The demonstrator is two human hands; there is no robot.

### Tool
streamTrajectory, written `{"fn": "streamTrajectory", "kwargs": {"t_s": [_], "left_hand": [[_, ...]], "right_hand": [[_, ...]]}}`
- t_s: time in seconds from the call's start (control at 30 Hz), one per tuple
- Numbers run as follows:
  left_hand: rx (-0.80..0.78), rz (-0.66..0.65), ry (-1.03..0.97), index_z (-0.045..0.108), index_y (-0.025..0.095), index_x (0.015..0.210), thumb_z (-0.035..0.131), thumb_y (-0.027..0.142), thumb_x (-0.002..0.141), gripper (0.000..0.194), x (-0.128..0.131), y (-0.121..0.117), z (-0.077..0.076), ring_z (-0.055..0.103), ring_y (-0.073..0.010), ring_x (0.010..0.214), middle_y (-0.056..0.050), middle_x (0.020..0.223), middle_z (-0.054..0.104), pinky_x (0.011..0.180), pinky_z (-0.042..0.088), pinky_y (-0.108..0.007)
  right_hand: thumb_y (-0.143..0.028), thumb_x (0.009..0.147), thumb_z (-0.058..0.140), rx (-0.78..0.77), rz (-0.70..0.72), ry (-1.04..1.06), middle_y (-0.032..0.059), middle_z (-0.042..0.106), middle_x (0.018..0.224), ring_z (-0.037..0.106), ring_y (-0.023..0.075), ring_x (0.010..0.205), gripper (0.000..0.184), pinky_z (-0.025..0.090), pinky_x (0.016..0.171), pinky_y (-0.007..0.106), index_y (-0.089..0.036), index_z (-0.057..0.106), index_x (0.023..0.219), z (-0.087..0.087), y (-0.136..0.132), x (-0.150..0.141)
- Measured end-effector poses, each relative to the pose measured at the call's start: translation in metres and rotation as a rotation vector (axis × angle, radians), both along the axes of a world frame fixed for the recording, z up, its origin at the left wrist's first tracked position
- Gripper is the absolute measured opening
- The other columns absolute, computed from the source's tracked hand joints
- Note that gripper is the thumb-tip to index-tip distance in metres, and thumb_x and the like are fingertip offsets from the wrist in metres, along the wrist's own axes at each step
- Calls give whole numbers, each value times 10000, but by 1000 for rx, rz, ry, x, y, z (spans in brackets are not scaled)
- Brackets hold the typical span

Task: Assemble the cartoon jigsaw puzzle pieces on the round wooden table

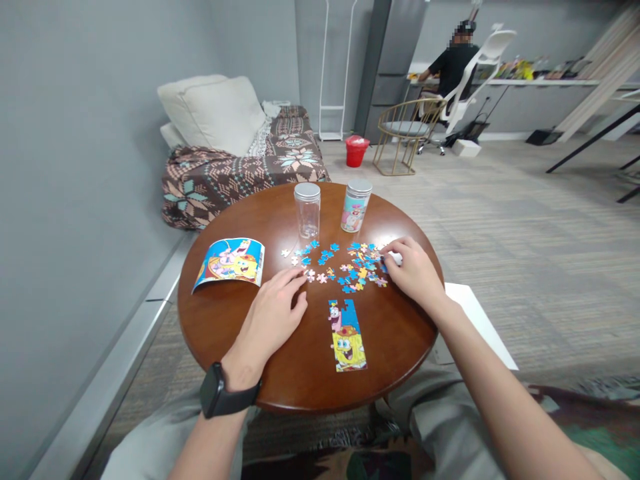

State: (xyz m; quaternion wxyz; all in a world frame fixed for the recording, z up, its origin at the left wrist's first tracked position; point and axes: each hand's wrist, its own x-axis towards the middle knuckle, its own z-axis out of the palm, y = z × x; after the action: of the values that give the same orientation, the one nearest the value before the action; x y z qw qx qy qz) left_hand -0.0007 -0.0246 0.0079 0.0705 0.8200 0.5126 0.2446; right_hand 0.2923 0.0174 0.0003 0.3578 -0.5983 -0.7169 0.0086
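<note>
A round brown wooden table [250, 220] carries several loose jigsaw pieces [345, 263], mostly blue, pink and yellow. A joined strip of cartoon puzzle [347, 335] lies near the front edge. My left hand [273, 313], a black watch on its wrist, rests flat on the wood, its fingertips touching a loose piece at the left of the scatter. My right hand [413, 270] sits at the right of the scatter, its fingers closed around a pale piece. A curled printed picture sheet [230, 261] lies at the left.
Two lidded jars stand at the table's far side: a clear one [307, 210] and a printed one [356, 205]. Behind are a patterned sofa [240, 167] with cushions, a red bin [357, 150], a wire chair [405, 133], and a seated person [453, 67] at a far desk.
</note>
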Motion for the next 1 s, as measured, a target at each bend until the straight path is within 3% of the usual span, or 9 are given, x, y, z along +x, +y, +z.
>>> {"fn": "streamTrajectory", "kwargs": {"t_s": [0.2,0.43,0.6,0.73,1.0], "left_hand": [[-36,-63,97,650,161,1271,406,227,981,384,-2,0,-3,527,-237,1364,-94,1409,617,1162,436,-436],[-10,23,183,458,151,1470,429,372,995,524,-4,-1,-14,352,-296,1487,-142,1573,426,1210,343,-523],[-14,16,156,503,134,1411,455,362,984,486,-2,-3,-10,429,-301,1436,-145,1485,525,1220,329,-524],[5,19,86,557,143,1324,508,324,950,418,-2,-2,-6,538,-282,1324,-148,1383,578,1161,429,-469],[6,-8,133,556,145,1349,475,320,962,433,-3,1,-12,504,-279,1378,-136,1452,559,1210,367,-496]], "right_hand": [[-183,830,507,-8,-84,9,97,617,917,618,265,929,175,490,901,409,-198,680,853,-8,6,8],[-188,830,502,-31,-83,-2,100,622,902,622,270,925,184,499,889,409,-197,681,865,-9,7,7],[-182,833,493,-36,-91,0,112,629,923,621,282,953,191,495,919,426,-197,683,857,-9,7,6],[-157,821,480,-32,-122,1,127,645,969,621,294,972,218,493,921,442,-190,692,861,-8,8,10],[-93,824,432,-86,-172,-84,143,682,996,619,287,968,373,498,934,432,-147,765,982,-10,11,21]]}}
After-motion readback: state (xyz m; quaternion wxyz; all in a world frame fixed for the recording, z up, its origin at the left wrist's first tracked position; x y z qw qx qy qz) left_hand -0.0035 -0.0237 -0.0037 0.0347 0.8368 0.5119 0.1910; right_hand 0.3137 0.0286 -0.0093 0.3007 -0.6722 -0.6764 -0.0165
